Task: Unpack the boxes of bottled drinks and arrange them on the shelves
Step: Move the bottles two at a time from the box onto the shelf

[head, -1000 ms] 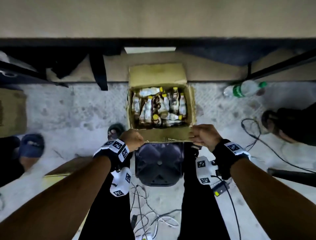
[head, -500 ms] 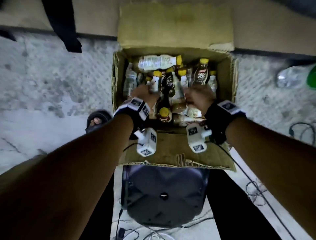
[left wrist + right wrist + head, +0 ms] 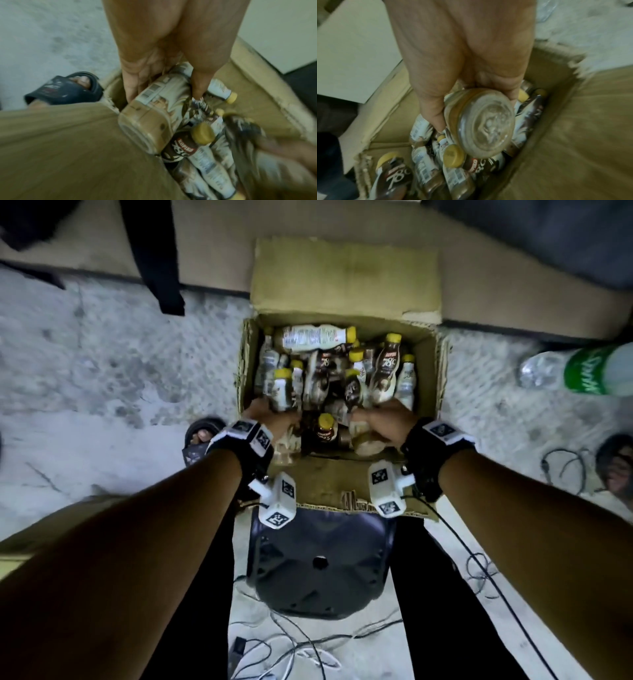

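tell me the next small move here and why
Probably lift both hands straight up out of the cardboard box. The left hand already grips a coffee bottle, and the right hand grips another, its base facing the wrist camera. Both bottles still sit low among the loose pile, so raising them clear comes before any carry toward the shelves.

Concrete floor [image 3: 102, 371] w/ open box [image 3: 428, 364], stool [image 3: 318, 570], green-label bottle [image 3: 582, 369], cables [image 3: 291, 652]
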